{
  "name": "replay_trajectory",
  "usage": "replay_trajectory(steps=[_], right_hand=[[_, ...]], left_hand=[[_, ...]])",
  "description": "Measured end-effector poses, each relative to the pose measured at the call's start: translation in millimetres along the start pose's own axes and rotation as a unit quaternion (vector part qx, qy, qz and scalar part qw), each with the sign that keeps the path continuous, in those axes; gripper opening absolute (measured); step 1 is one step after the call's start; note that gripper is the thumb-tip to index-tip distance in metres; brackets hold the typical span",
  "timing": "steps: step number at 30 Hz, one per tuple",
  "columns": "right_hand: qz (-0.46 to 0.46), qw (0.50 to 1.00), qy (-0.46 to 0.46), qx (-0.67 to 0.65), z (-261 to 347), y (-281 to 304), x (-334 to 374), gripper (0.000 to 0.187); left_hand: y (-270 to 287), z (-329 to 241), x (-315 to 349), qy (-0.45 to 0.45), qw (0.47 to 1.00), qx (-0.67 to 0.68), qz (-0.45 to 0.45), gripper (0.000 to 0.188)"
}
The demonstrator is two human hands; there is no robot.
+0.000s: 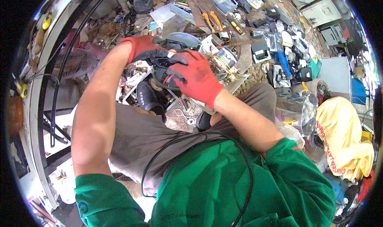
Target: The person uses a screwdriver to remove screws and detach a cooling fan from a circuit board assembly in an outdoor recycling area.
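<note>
Both of my hands wear red gloves with dark grey fingertips. Between them, above my feet, is a dark rounded plastic casing (161, 73) with red wires showing inside. My left hand (145, 50) bends its fingers over the casing's far left side. Across the right side lies my right hand (196, 76), fingers curled onto the rim. A grey-blue rounded cover (183, 38) stands just beyond the fingers; whether it joins the casing I cannot tell. Beside my right hand lies an opened part with yellow and red wires (225, 61). The fingertips are partly hidden.
Orange-handled pliers (212, 22) and a yellow-black tool (235, 25) lie at the far side. Loose electronic scrap (261, 49) covers the ground ahead and right. A clear plastic bin (297, 111) and a yellow bag (341, 135) stand right. A metal frame (38, 119) rises left.
</note>
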State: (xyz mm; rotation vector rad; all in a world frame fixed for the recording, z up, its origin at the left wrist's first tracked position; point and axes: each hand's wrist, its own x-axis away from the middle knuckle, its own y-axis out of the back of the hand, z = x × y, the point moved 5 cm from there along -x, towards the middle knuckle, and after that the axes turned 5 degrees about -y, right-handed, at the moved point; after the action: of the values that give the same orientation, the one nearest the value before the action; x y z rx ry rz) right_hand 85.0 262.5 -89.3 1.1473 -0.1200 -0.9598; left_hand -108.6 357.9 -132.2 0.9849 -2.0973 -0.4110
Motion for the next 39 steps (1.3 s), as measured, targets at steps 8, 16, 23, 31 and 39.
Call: replay_trajectory(steps=[8, 16, 23, 31, 39], right_hand=[[0.01, 0.942, -0.142, -0.304, -25, 21, 31, 0.026], [0.031, 0.929, -0.19, -0.316, -38, 25, 57, 0.027], [0.012, 0.921, -0.194, -0.337, -54, 18, 62, 0.035], [0.005, 0.884, -0.215, -0.416, -53, 15, 64, 0.032], [0.012, 0.854, -0.244, -0.459, -53, 16, 65, 0.028]], left_hand=[[-1, 12, -4, 0.032, 0.99, -0.141, -0.001, 0.091], [0, 21, -16, -0.035, 0.991, -0.129, -0.021, 0.081], [-3, 27, -23, -0.042, 0.994, -0.097, -0.024, 0.066], [-4, 27, -16, -0.014, 0.998, -0.063, 0.007, 0.064], [-2, 23, -17, -0.007, 0.99, -0.141, -0.027, 0.08]])
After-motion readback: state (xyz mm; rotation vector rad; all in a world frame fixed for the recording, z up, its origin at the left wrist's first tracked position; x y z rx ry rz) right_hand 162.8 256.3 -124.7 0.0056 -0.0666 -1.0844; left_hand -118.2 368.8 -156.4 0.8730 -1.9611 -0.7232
